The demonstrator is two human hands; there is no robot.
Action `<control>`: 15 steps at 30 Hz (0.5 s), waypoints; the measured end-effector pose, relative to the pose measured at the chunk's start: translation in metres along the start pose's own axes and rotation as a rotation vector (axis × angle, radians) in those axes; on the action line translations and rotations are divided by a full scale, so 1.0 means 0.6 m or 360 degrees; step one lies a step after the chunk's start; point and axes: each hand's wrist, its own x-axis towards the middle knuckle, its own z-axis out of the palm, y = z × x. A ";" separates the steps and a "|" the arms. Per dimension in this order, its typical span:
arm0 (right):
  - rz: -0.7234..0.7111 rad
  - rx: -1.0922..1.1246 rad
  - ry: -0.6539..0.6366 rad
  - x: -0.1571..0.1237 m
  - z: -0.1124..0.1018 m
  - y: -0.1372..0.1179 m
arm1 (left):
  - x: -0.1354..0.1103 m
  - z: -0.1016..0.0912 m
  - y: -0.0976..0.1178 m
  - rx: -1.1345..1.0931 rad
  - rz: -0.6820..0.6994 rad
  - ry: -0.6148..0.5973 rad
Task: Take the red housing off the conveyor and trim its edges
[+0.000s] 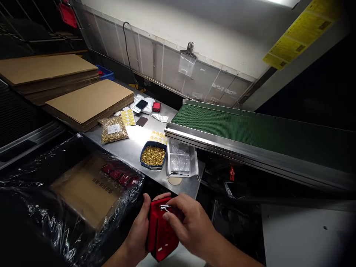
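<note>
Both hands (pixel 167 230) grip red case (pixel 162 237) | steel table (pixel 133 146), green conveyor (pixel 250 128) | dim, likely workshop

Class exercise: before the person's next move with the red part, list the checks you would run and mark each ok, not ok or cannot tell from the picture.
1. Red part held firmly: ok, left hand wraps its side.
2. Right hand at the metal clip on top: ok, fingertips touch it.
3. Clip fully seated: cannot tell, too small.
4. Tray of gold pieces stocked: ok, it looks full.
5. Clear bin beside the tray has parts: cannot tell, only plastic shows.
6. Conveyor free of items: ok on the visible stretch.
</note>
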 end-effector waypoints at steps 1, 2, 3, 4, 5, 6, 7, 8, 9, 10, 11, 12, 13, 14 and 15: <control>-0.0012 -0.0003 -0.0021 0.002 0.003 -0.005 | -0.005 0.004 0.000 -0.0001 0.0007 -0.0009; -0.0016 0.0013 -0.0037 0.005 0.006 -0.008 | -0.009 0.008 0.001 -0.0001 0.0013 -0.0024; -0.0019 0.0043 -0.0049 0.007 0.009 -0.011 | -0.013 0.012 0.001 -0.0003 0.0014 -0.0042; -0.0018 0.0072 -0.0056 0.009 0.011 -0.013 | -0.015 0.014 0.001 -0.0006 0.0021 -0.0058; -0.0012 0.0085 -0.0061 0.011 0.012 -0.015 | -0.017 0.017 0.001 -0.0005 0.0026 -0.0071; 0.0002 0.0079 -0.0063 0.012 0.013 -0.017 | -0.018 0.018 0.001 -0.0001 0.0033 -0.0077; 0.0021 0.0055 -0.0063 0.012 0.013 -0.019 | -0.019 0.019 0.001 0.0007 0.0043 -0.0079; 0.0042 0.0025 -0.0060 0.012 0.013 -0.020 | -0.019 0.019 0.002 0.0019 0.0047 -0.0075; 0.0059 -0.0003 -0.0058 0.012 0.013 -0.021 | -0.020 0.019 0.002 0.0033 0.0053 -0.0070; 0.0072 -0.0025 -0.0054 0.011 0.014 -0.022 | -0.020 0.019 0.002 0.0056 0.0057 -0.0064; 0.0079 -0.0041 -0.0049 0.010 0.014 -0.023 | -0.020 0.019 0.002 0.0082 0.0064 -0.0057; 0.0086 -0.0054 -0.0042 0.009 0.014 -0.025 | -0.020 0.019 0.002 0.0115 0.0076 -0.0043; 0.0091 -0.0065 -0.0035 0.009 0.015 -0.026 | -0.020 0.018 0.001 0.0156 0.0088 -0.0027; 0.0093 -0.0070 -0.0031 0.008 0.015 -0.027 | -0.020 0.018 0.001 0.0205 0.0108 -0.0010; 0.0091 -0.0065 -0.0036 0.008 0.016 -0.029 | -0.020 0.018 0.000 0.0256 0.0125 0.0005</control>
